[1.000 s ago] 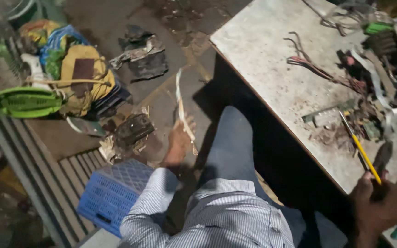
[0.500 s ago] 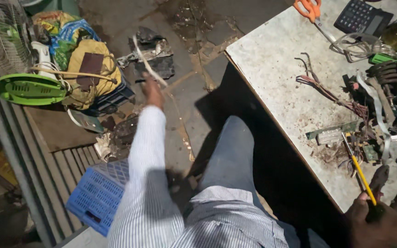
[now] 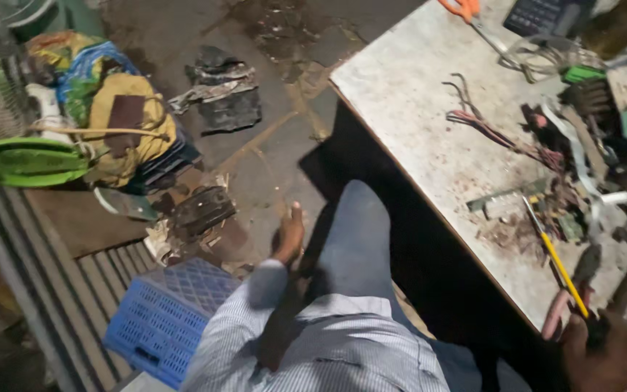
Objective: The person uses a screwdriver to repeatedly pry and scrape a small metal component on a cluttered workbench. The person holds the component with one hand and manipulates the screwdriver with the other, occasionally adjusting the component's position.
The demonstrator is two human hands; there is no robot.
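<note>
Your right hand [image 3: 600,352] grips one yellow-handled screwdriver [image 3: 554,258], fingers wrapped around its handle, at the near edge of the worktable [image 3: 408,109]. One pair of pink-handled pliers [image 3: 571,294] lies beside it. Your left hand [image 3: 289,236], raised half a second ago with a white strip, now hangs empty by your knee, fingers together.

1. The worktop [image 3: 415,109] stands on the right, the floor [image 3: 270,160] on the left.
2. Scissors [image 3: 473,18] lie at the worktop's far edge, loose wires [image 3: 484,127] near its middle.
3. A screwdriver [image 3: 556,258] lies toward its near end, reaching the right hand [image 3: 604,356].
4. On the floor, a crate [image 3: 165,319] sits nearest, a bundle of bags [image 3: 110,116] beyond it.
5. The left hand [image 3: 289,236] hangs beside the knee, between crate and worktop.
</note>
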